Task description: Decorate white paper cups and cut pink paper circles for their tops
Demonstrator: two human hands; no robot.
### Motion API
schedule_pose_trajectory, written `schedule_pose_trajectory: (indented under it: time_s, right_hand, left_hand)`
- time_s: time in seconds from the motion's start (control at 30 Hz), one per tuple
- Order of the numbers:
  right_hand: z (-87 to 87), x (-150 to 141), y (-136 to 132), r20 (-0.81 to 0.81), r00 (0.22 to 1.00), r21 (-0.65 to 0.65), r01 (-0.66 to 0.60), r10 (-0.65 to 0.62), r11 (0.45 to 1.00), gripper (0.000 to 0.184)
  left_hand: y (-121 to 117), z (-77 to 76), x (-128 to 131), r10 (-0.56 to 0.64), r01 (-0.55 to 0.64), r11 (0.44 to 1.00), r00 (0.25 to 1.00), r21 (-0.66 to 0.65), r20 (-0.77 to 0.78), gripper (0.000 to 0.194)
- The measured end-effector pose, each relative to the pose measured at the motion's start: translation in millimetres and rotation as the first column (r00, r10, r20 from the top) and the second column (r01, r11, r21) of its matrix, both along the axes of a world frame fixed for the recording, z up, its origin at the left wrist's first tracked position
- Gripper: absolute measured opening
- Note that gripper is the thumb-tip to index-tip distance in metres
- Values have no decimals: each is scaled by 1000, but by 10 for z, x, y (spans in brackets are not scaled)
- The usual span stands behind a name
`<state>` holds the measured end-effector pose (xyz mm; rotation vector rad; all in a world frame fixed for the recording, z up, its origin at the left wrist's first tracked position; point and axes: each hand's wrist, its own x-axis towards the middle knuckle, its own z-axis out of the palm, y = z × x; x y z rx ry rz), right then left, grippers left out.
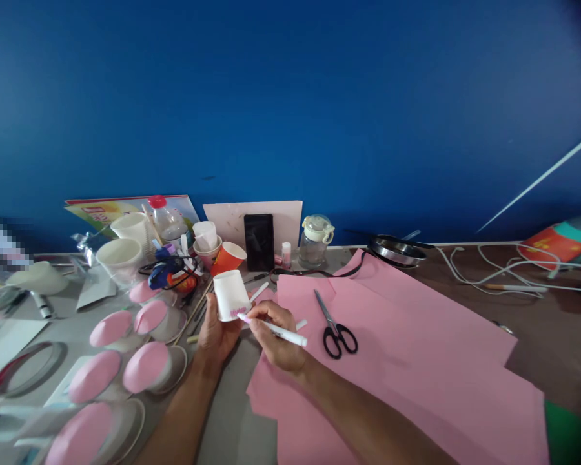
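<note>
My left hand [217, 336] is closed around a white paper cup [230, 294], held upside down just above the table. My right hand [275, 336] pinches a white marker [283, 333] whose pink tip touches the cup's lower side, where pink marks show. Both hands are over the left edge of the large pink paper sheets [407, 361]. Black-handled scissors [336, 329] lie on the pink paper, just right of my right hand.
Several cups with pink paper covers [145, 365] lie to the left. Behind stand paper cups [126, 255], an orange cup [227, 257], a glue gun [167, 271], a black phone [258, 242], a jar [315, 240], a metal bowl [397, 250]. White cables [503, 271] trail at right.
</note>
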<state>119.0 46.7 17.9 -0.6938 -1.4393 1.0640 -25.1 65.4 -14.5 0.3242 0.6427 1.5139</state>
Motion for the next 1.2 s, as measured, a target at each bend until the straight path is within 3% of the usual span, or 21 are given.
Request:
schedule_pose_trajectory:
  time_s: [0.33,0.53,0.7,0.9,1.2]
  right_hand:
    - [-74,-17,23,28,998,-30,62,-61,998,14]
    - [-80,-16,26,-30,999,-54,29,-31,998,17]
    - [-23,-16,-2,4,1000,2,-3,3,1000,16]
    - [4,-28,-11,68,997,69,40,-45,997,12]
    - [-35,5,16,44,997,41,60,-62,997,14]
  left_hand:
    - [3,16,2,25,-24,1000,1000,-6,7,52]
    - [8,4,-3,33,-33,999,999,1,12,50]
    - [4,-16,2,1,-1,1000,1000,-14,8,49]
    - [-8,4,15,-17,17,999,1000,-45,-2,49]
    - [7,20,15,25,-25,1000,1000,-6,-1,46]
